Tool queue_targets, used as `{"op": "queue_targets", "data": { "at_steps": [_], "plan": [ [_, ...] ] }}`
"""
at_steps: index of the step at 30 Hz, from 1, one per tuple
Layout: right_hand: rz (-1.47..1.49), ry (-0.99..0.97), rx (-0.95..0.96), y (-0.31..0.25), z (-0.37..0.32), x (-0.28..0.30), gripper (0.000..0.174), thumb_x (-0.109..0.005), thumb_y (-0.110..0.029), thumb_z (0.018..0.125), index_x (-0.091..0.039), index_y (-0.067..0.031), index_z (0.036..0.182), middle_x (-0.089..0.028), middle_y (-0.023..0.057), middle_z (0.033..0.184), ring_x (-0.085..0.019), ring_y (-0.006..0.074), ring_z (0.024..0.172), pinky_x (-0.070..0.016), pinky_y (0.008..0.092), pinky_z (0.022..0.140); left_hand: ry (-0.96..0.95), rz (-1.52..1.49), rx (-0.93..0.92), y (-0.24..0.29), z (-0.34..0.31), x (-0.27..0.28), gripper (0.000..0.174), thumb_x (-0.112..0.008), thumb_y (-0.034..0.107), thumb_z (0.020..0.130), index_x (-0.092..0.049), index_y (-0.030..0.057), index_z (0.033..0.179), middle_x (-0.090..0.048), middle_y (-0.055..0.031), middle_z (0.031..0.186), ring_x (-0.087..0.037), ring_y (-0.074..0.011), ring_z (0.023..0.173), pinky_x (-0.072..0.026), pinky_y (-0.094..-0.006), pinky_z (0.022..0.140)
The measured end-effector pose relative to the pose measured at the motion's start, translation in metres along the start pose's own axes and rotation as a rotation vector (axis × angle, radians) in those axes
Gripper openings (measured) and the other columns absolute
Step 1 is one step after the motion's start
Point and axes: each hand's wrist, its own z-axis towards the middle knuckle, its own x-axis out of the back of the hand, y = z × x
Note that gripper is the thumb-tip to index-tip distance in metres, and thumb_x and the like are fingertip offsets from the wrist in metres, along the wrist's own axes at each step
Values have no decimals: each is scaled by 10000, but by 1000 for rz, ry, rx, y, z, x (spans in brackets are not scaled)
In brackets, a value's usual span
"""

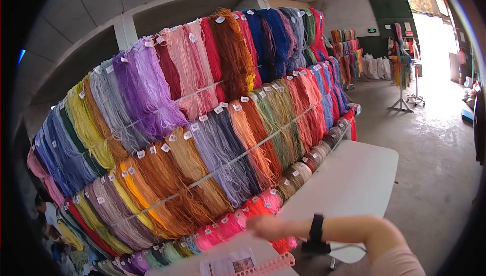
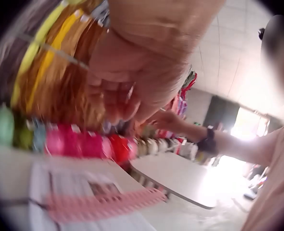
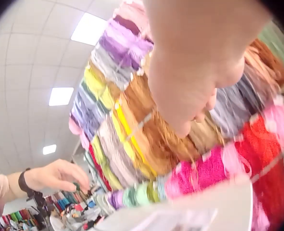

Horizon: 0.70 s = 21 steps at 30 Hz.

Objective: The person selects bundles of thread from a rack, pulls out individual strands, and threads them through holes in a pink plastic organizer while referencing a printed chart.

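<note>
My right hand [image 1: 268, 227], blurred, hovers near the lowest row of pink yarn [image 1: 243, 220] and over the table's far edge. In the right wrist view my right hand [image 3: 195, 72] fills the upper middle, its fingers loosely bent, with no object showing in it. My left hand is outside the head view. In the right wrist view my left hand [image 3: 60, 175] is held out in the air, fingers relaxed and slightly bent. Large in its own wrist view, my left hand [image 2: 142, 72] overlaps the brown hanks [image 2: 67, 86] behind it.
A long rack of labelled yarn hanks [image 1: 147, 83] stands in front in several colour rows. On the near table lie printed sheets [image 1: 223, 265] and a pink perforated strip [image 1: 271, 265]. Another white table [image 1: 349, 170] extends to the right. Behind it stand more yarn stands [image 1: 400, 68].
</note>
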Motion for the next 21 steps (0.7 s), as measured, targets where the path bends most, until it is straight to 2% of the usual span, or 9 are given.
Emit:
{"op": "queue_targets", "data": {
  "at_steps": [2,4,6,8,12,15,18,19,21],
  "plan": [
    [-129,72,-61,22,46,99,99,-537,-125,707,-544,-62,783,-517,107,781,-532,285,772,-446,390,660,67,100,31,14,38,58,196,-619,205,702,-611,20,764,-604,-107,738,-583,-224,676,-451,-296,586],
    [22,479,115,49,91,179,86,-551,-65,706,-579,-53,786,-567,113,783,-565,247,756,-462,342,664,225,163,-71,20,79,95,100,-614,147,687,-615,47,674,-574,-70,600,-563,-159,551,-436,-270,509],
    [-4,641,33,58,135,254,80,-560,-23,700,-596,-13,770,-593,111,765,-582,232,754,-457,312,670,338,125,116,85,119,130,118,-599,129,715,-597,11,713,-553,-65,584,-538,-111,549,-426,-253,519],
    [103,939,222,81,175,302,103,-535,-3,722,-604,-3,799,-603,106,783,-586,192,740,-454,288,669,434,33,40,107,163,150,121,-580,109,743,-595,-10,739,-562,-54,595,-537,-88,560,-425,-241,518],
    [-42,1280,150,99,221,364,170,-569,-64,719,-596,13,868,-606,147,762,-598,248,725,-467,315,670,488,-53,-140,152,247,172,120,-560,93,783,-585,-24,775,-568,-32,636,-535,-69,598,-428,-213,551],
    [-228,1260,-57,110,234,370,127,-560,-78,686,-620,-13,778,-602,181,789,-582,346,757,-467,384,714,482,-69,-170,169,288,173,114,-558,85,797,-580,-28,794,-559,-14,667,-520,-55,615,-426,-201,561],
    [-171,1030,-373,121,237,377,140,-575,-92,665,-633,-36,779,-606,175,786,-586,347,753,-472,391,706,476,-90,-164,172,313,171,119,-558,89,800,-581,-28,808,-563,-8,677,-523,-53,620,-428,-198,565],
    [-97,1066,-322,128,236,379,144,-564,-82,658,-643,-57,775,-605,181,783,-584,352,747,-469,413,696,470,-98,-163,172,318,170,121,-558,90,801,-581,-27,813,-563,-5,680,-524,-52,622,-428,-197,566],
    [284,1009,-164,141,227,378,90,-584,-69,669,-627,-19,731,-610,126,705,-593,225,641,-466,332,576,453,-123,-170,171,324,168,122,-556,96,804,-583,-22,813,-562,-3,680,-528,-54,624,-429,-196,566]
  ]
}}
